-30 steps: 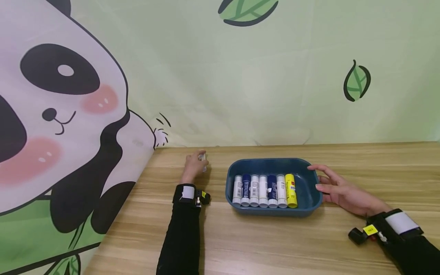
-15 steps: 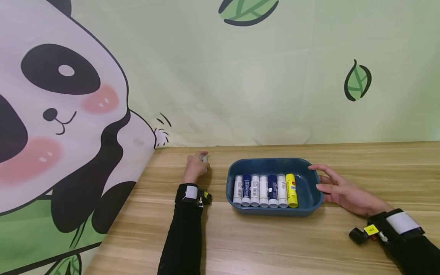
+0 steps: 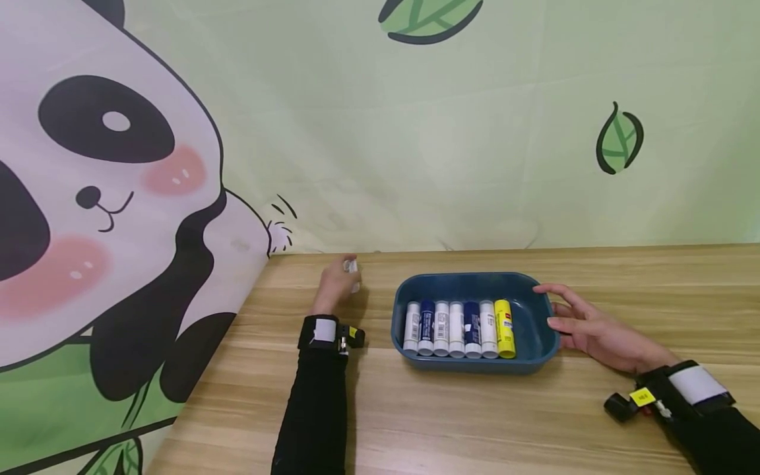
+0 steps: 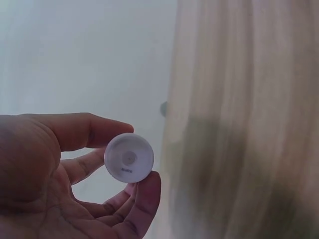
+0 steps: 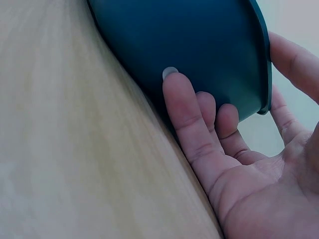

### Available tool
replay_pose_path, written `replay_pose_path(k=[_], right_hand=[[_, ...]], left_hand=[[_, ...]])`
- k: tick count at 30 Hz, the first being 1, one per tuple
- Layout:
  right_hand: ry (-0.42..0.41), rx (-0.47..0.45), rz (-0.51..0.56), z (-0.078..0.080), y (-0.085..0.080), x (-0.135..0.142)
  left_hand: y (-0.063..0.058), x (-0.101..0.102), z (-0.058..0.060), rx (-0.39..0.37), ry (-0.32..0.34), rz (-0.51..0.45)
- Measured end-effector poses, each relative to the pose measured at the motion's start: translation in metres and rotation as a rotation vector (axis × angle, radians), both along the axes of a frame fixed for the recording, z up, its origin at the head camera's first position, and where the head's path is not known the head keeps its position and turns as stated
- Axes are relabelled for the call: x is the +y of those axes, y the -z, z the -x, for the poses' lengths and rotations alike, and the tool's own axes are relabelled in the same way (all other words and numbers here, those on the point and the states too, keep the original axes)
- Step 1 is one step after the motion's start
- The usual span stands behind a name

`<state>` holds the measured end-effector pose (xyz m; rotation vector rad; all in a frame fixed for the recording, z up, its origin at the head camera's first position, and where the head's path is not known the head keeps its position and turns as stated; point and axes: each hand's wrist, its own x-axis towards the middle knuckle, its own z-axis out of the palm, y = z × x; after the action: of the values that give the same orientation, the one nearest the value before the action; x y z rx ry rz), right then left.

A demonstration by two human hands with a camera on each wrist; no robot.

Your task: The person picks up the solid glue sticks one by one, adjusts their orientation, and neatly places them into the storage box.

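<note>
My left hand [image 3: 337,285] pinches a white glue stick [image 3: 352,269] above the far left part of the table. In the left wrist view, the round end of the glue stick [image 4: 129,157] faces the camera, held between thumb and fingertips. To its right, a dark blue plastic box [image 3: 463,364] holds a row of glue sticks: several white ones [image 3: 456,330], two with dark blue barrels [image 3: 425,328] and a yellow one [image 3: 504,330] at the right. My right hand [image 3: 602,336] holds the box's right end, thumb and index finger at the rim, other fingers against the outer wall [image 5: 184,45].
The wooden table [image 3: 451,422] runs back to a pale green cloth backdrop [image 3: 475,165] with leaves and a large panda [image 3: 142,198] printed on it. Black sleeves with wrist cameras [image 3: 350,336] cover both forearms.
The left hand shifts and turns slightly, the glue stick still in its fingers. My right hand and the box stay where they were.
</note>
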<state>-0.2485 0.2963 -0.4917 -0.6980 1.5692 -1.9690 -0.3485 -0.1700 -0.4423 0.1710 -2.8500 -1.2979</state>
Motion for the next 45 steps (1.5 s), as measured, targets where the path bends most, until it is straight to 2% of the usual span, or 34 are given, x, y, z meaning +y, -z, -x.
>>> replay_pose_path(k=[8, 13, 17, 28, 36, 45], right_hand=[[-0.011, 0.001, 0.008, 0.0, 0.001, 0.001], [-0.01, 0.004, 0.007, 0.001, 0.001, 0.001], [0.0, 0.009, -0.004, 0.001, 0.002, 0.001], [-0.007, 0.008, -0.005, 0.001, 0.003, 0.001], [0.0, 0.006, -0.026, 0.001, 0.002, 0.001], [-0.006, 0.015, -0.015, 0.001, 0.002, 0.001]], left_hand=[[-0.009, 0.002, -0.004, -0.021, 0.034, -0.11], [-0.018, 0.003, -0.007, -0.038, 0.073, -0.217], [-0.026, 0.005, -0.009, -0.048, 0.103, -0.262], [-0.037, 0.009, -0.013, -0.074, 0.15, -0.268], [-0.049, 0.015, -0.018, -0.083, 0.221, -0.285], [-0.056, 0.021, -0.021, -0.1, 0.287, -0.297]])
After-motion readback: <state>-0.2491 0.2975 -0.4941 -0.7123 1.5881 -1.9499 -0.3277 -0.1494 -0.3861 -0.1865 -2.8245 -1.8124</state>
